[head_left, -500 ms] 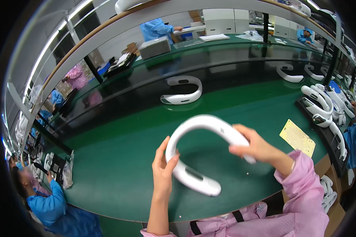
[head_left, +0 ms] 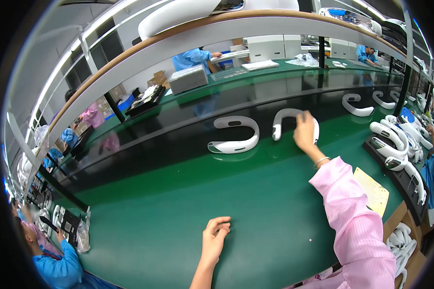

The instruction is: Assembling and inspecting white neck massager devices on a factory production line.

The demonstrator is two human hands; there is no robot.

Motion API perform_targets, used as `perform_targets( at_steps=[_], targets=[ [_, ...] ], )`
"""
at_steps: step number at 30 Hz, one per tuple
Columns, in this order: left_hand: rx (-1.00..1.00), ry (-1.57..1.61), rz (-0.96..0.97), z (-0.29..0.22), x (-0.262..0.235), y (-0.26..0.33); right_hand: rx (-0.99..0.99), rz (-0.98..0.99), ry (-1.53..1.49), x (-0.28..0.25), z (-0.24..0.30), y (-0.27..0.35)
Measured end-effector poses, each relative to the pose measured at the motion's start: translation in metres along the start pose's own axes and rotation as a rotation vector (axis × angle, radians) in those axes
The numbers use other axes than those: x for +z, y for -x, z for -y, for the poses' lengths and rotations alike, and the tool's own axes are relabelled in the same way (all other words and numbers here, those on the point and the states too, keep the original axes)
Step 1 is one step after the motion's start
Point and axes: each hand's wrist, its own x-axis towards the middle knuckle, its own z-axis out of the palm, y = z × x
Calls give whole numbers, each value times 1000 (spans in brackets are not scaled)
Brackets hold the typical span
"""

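Note:
At the near side of the black strip along the bench, my right hand point(head_left: 304, 131) is closed on the right arm of a white U-shaped neck fan point(head_left: 285, 114). That fan lies with its curve away from me, and my fingers hide part of its right arm. To its left, a second white neck fan point(head_left: 248, 141) rests alone with its opening toward the left. My left hand point(head_left: 213, 242) hovers over the near part of the green bench, holding nothing, its fingers loosely bent and the thumb apart.
A yellow perforated card point(head_left: 372, 191) lies right of my sleeve. Beyond it, a black tray point(head_left: 398, 180) bears several white neck fans. More fans point(head_left: 358, 106) lie along the strip at the right. A cardboard box point(head_left: 417, 248) stands at the lower right. Co-workers sit on both sides.
My right hand has carried the neck fan forward from in front of me to the black strip. My left hand has let go of it and moved down. The view has tilted up slightly.

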Motion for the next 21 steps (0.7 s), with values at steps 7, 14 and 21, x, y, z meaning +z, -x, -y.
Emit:
perform_targets(
  at_steps=[7,14,21],
  targets=[
    [31,2,-33,11,0,-4,-295,462,-308,64,110,35],
    [645,-846,-316,-2,0,4,-512,430,-532,-39,140,20],
    [1007,-1100,-123,-61,-3,26,-776,608,-965,-231,171,39]
  ],
)
